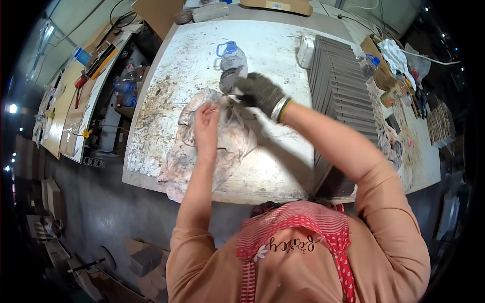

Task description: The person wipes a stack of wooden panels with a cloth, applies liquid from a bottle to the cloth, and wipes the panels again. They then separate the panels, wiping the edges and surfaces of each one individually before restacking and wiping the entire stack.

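My left hand (206,123) is bare and sits just above a crumpled, stained pale cloth (227,151). Its fingers are loosely bent and apart, with nothing visible in them. A dark, dirty work glove covers my right hand (263,95), whose fingers are closed beside the dark round opening of a cut clear plastic bottle (233,61). What those fingers grip is hidden by the glove. The bottle has a blue cap and handle at its far end, and its opening looks grey and dirty inside.
On the right of the stained white worktable (283,171) stands a long row of stacked grey strips (338,96), with a white block (305,51) by its far end. A cardboard box (384,70) and rags lie farther right. A shelf unit (96,96) stands left.
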`<state>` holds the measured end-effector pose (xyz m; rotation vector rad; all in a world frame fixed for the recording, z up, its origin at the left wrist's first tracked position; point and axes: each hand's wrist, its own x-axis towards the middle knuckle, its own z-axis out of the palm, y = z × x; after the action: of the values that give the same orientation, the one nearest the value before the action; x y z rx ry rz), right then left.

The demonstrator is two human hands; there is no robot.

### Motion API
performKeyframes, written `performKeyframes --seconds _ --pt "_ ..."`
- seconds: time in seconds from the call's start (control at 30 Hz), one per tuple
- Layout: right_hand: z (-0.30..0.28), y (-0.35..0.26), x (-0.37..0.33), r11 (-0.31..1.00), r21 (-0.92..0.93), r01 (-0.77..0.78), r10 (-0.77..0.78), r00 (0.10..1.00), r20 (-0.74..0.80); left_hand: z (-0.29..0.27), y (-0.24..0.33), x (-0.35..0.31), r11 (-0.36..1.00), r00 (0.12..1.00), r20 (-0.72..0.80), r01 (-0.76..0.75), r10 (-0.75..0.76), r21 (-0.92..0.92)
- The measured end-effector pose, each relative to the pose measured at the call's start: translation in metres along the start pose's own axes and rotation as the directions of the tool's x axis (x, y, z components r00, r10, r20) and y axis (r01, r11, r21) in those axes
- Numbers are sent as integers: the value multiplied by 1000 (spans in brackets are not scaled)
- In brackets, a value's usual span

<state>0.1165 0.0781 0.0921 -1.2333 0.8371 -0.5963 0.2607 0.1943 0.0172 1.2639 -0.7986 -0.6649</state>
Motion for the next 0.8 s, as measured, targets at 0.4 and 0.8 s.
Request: performKeyframes --seconds 0.4,0.8 --pt "-95 -35 10 507 -861 -43 146 989 36 10 -15 83 516 866 477 -480 151 709" --pt "-64 -22 37 617 -781 -101 299 947 113 16 -52 113 144 716 670 -697 194 703"
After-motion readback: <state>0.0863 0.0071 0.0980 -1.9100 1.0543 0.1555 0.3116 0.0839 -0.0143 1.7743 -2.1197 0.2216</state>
